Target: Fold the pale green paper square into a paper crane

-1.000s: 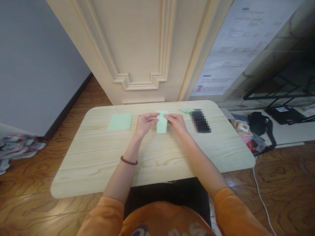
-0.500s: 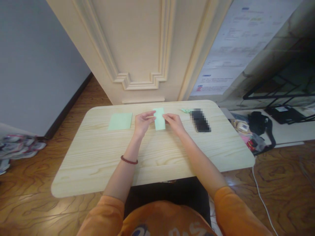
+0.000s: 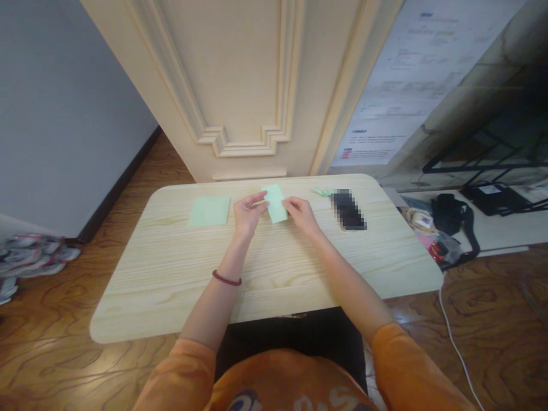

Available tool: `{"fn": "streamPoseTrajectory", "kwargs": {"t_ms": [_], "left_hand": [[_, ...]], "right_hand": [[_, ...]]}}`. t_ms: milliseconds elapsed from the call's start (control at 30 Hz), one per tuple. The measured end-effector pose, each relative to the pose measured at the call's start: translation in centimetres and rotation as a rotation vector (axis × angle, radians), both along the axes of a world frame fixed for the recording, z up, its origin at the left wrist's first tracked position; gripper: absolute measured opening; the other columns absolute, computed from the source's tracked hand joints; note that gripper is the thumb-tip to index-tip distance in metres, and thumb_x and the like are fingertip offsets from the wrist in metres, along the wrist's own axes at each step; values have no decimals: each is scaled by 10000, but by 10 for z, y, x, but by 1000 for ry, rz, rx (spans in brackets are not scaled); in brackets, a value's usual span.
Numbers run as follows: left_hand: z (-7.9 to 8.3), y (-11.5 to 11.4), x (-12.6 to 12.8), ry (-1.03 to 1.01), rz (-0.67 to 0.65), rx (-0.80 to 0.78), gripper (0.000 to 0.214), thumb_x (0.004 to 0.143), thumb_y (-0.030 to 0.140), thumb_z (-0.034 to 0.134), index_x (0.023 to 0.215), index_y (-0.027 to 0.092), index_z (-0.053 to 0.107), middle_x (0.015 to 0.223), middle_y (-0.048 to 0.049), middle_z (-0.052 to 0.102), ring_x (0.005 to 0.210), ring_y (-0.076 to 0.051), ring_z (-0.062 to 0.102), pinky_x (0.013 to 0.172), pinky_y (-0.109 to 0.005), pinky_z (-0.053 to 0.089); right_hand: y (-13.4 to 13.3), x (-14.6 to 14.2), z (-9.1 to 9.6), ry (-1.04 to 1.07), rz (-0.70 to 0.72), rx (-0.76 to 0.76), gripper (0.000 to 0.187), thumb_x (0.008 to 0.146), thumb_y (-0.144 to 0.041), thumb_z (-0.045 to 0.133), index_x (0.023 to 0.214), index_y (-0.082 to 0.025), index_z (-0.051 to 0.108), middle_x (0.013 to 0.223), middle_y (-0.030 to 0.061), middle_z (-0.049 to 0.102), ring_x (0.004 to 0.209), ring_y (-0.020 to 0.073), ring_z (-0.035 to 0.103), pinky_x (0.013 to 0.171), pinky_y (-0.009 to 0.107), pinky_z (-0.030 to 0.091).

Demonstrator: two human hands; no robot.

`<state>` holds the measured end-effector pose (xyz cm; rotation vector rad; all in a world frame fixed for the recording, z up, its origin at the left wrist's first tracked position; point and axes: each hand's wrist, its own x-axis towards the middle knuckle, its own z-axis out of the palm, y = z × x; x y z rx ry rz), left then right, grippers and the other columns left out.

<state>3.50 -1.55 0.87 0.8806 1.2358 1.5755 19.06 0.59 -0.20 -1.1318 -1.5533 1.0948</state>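
Both my hands hold a folded light green paper [image 3: 276, 202] just above the far middle of the pale wooden table [image 3: 171, 274]. My left hand [image 3: 249, 212] pinches its left edge with thumb and fingers. My right hand [image 3: 300, 214] grips its right edge. The paper is a narrow rectangle, tilted a little to the left. A flat square sheet of the same green paper [image 3: 209, 210] lies on the table left of my left hand.
A dark phone [image 3: 347, 209] lies right of my right hand, with a small green paper scrap [image 3: 323, 192] behind it. A cream panelled door [image 3: 240, 85] stands behind the table. A black bag [image 3: 454, 220] and clutter sit on the floor at right, shoes [image 3: 29, 257] at left.
The folded paper has been lifted and shifted a little left and away from me, and now tilts to the left. Both hands moved with it.
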Motion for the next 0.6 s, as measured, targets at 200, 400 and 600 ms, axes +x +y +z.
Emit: {"fn": "streamPoseTrajectory", "kwargs": {"t_ms": [200,400,600], "left_hand": [[1,0,2,-43,10,-11,465,454,279,857,884,132,760,1019,-113,748,865,-234,703,857,-427,583],[-3,1,5,-73,71,-16,426,487,232,841,893,140,755,991,-100,749,899,-233,700,834,-406,593],[-3,2,5,-55,124,0,389,543,212,819,920,148,749,981,-88,746,938,-227,691,836,-388,593]], "right_hand": [[-2,3,3,-175,-91,63,458,835,-517,505,526,-212,357,520,-50,285,545,100,288,558,286,210],[-3,3,4,-102,-35,35,453,827,-543,526,546,-210,406,523,-44,353,543,105,337,551,275,246],[-2,2,6,-94,-34,45,472,818,-592,525,561,-216,401,532,-44,365,558,108,347,552,268,264]]}}
